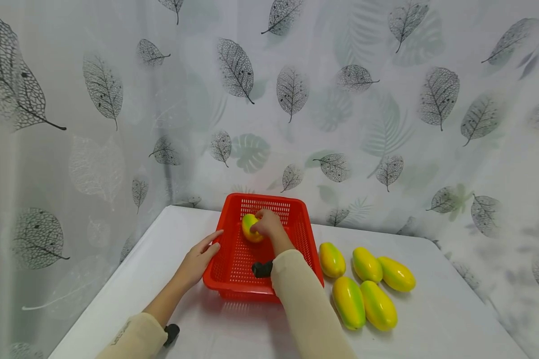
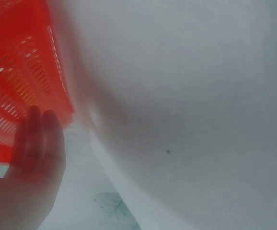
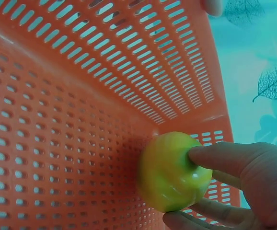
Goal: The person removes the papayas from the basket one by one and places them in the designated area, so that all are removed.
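Inside the red plastic basket (image 1: pixel 233 286), near its far left corner, is a yellow-green papaya (image 1: pixel 250 234). My right hand (image 1: pixel 269 227) holds this papaya, with the thumb on one side and fingers around the other, as the right wrist view shows on the fruit (image 3: pixel 169 177). The papaya's lower end seems close to the basket floor; whether it touches cannot be told. My left hand (image 1: pixel 196 262) is at the basket's left side, its fingers extended along the outer wall near the rim. In the left wrist view those fingers (image 2: pixel 45 143) look straight beside the basket wall (image 2: pixel 57 103).
Several more papayas (image 1: pixel 349 302) lie loosely grouped on the white table (image 1: pixel 449 309), right of the basket. Behind the table hangs a pale curtain (image 1: pixel 269 129) with a leaf print. The table's left edge runs close past my left forearm.
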{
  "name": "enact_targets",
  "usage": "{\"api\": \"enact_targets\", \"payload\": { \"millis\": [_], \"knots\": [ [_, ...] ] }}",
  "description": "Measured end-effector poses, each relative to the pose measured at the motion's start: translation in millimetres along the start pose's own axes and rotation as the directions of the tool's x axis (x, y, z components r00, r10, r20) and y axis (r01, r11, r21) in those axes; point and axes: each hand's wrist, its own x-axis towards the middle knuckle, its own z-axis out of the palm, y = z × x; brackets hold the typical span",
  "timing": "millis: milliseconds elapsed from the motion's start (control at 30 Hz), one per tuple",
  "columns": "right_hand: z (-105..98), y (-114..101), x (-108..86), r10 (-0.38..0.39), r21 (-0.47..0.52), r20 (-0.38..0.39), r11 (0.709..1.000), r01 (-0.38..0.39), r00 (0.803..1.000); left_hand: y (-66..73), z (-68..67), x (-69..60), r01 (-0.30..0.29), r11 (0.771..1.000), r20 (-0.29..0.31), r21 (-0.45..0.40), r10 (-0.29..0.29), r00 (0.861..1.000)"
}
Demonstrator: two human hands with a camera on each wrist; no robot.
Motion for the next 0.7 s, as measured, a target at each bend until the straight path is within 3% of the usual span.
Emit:
{"api": "enact_targets", "payload": {
  "millis": [700],
  "knots": [
    [-15,-6,-19.5,-0.018,-0.009,-0.040,1.000,0.017,0.999,3.7,-0.4,-2.0,0.007,1.000,0.001,0.025,-0.007,1.000]
  ]
}}
